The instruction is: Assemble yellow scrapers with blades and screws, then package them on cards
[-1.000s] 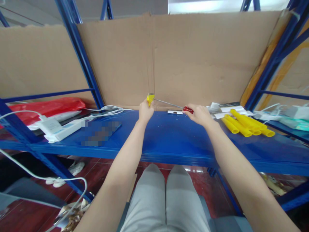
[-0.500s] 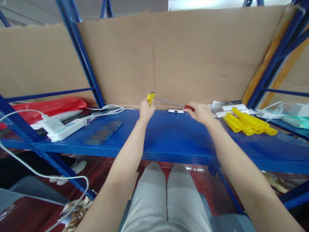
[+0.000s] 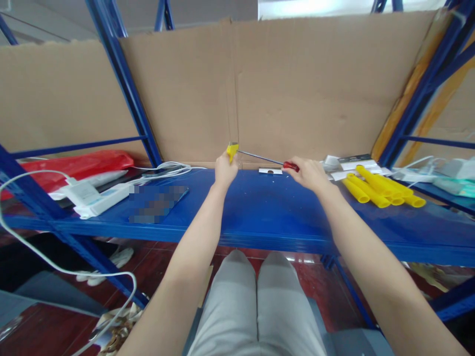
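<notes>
My left hand (image 3: 225, 169) is closed around a small yellow piece (image 3: 232, 150), held up near the cardboard at the back. My right hand (image 3: 308, 173) grips the red handle of a screwdriver (image 3: 290, 165). Its long metal shaft points left, and the tip meets the right side of the yellow piece. What the tip touches there is too small to make out. Behind the shaft, a small white strip (image 3: 270, 171) with a dark spot lies on the blue shelf (image 3: 274, 207).
Several yellow tubes (image 3: 374, 185) and some papers (image 3: 356, 163) lie at the right. On the left are a dark flat object (image 3: 158, 202), a white power strip (image 3: 107, 199), coiled white cables (image 3: 172, 169) and a red bag (image 3: 85, 165). Cardboard (image 3: 297, 89) stands along the back.
</notes>
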Demonstrator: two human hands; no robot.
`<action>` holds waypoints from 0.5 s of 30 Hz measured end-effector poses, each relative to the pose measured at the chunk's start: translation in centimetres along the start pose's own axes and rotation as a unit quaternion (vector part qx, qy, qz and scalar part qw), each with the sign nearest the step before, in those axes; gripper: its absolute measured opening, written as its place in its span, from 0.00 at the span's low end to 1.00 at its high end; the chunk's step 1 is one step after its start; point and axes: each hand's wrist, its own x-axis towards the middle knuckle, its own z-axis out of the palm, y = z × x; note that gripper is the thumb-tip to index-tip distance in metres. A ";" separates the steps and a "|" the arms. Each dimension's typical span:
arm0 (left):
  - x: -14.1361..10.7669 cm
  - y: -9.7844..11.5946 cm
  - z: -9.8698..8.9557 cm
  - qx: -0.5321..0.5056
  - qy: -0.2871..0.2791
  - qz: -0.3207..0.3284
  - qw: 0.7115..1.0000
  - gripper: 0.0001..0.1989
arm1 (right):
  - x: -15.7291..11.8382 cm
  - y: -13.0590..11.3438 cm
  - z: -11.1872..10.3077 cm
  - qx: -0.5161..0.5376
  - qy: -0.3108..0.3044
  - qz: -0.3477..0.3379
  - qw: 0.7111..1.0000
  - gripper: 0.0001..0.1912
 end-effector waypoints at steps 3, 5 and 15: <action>0.0 0.0 0.0 0.005 0.003 0.004 1.000 0.09 | 0.0 -0.1 0.0 0.009 -0.014 0.003 1.000 0.16; 0.0 -0.1 0.1 0.007 0.006 0.008 1.000 0.09 | 0.1 0.0 0.1 0.023 -0.028 0.003 0.999 0.15; 0.1 -0.4 0.6 0.010 0.012 0.027 1.000 0.09 | 0.2 0.4 0.2 0.010 0.000 0.013 1.000 0.12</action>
